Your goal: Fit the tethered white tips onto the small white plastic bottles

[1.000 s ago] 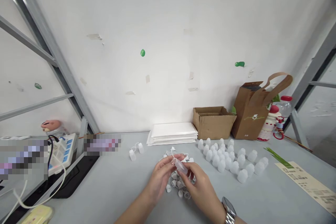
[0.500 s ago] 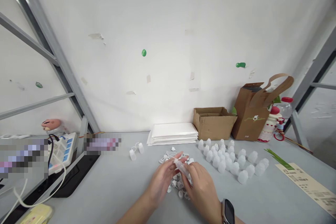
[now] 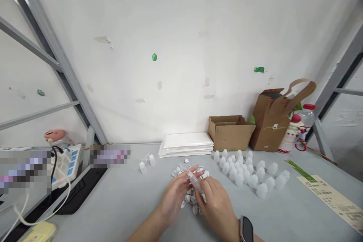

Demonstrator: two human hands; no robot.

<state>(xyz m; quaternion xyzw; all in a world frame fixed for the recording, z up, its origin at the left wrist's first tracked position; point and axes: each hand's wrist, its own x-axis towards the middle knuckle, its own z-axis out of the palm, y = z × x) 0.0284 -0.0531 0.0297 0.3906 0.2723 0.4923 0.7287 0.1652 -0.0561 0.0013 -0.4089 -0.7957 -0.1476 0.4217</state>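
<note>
Tilted between my two hands is a small translucent plastic bottle (image 3: 196, 182). My right hand (image 3: 217, 200) grips its body from the right, fingers closed round the lower end. At the bottle's upper left end, my left hand (image 3: 176, 196) pinches something white at the neck, likely a cap; the fingers partly hide it. Under and around both hands lies a pile of white caps with thin straps (image 3: 194, 208). To the left stand two small bottles (image 3: 143, 167) joined by a white strap. Many frosted bottles (image 3: 239, 179) are grouped to the right.
Behind the pile lie stacked white envelopes (image 3: 187, 144), beside an open cardboard box (image 3: 232, 136) and a brown paper bag (image 3: 270, 124). A printed card (image 3: 331, 200) rests at the right. On the left are a power strip (image 3: 68, 166), cables and a black tablet-like object (image 3: 82, 193).
The bottle remains between both hands, and the fingers of my right hand have shifted slightly on it. The camera view has moved a little.
</note>
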